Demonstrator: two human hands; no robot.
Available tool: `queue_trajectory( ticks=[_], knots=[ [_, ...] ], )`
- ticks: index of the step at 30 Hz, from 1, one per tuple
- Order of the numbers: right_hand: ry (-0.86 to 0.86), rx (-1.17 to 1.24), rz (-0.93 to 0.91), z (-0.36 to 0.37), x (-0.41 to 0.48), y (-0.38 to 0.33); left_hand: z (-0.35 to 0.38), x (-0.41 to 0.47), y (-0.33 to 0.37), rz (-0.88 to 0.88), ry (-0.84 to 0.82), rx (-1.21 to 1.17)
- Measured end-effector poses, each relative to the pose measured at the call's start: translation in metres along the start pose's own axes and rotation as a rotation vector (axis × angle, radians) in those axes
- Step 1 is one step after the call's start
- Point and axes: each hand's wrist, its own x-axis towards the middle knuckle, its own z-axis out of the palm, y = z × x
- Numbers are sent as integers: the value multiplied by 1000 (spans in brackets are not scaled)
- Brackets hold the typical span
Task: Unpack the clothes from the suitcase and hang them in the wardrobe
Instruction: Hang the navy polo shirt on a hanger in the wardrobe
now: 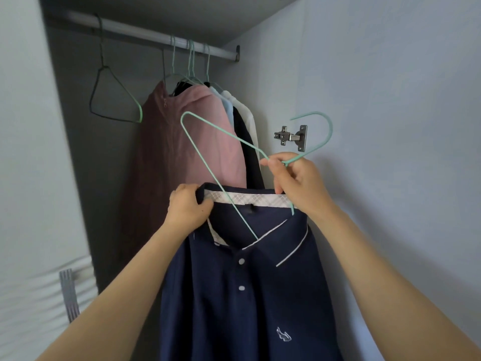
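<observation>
text: none can be read.
numbers: none can be read.
shirt (234, 308) chest: a small white stitched emblem (283, 334), an outline figure with no letters; the brand cannot be told.
</observation>
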Motion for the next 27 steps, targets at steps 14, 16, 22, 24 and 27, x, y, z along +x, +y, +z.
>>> queue_trajectory(
  ticks=[14, 16, 22, 24, 27],
  knots=[
    [-217, 216, 54, -13, -11, 20, -16, 34, 21, -449, 231, -988],
    [-247, 238, 67, -12, -13, 22, -21, 34, 24, -454, 255, -988],
    [-316, 178, 165, -15, -14, 25, -34, 35, 25, -436, 330, -989],
    [-330, 140, 188, -16, -14, 27, -38, 33, 24, -425, 351, -974],
    [-344, 75, 218, -17, -14, 30, -44, 31, 24, -480, 412, -1065]
  ],
)
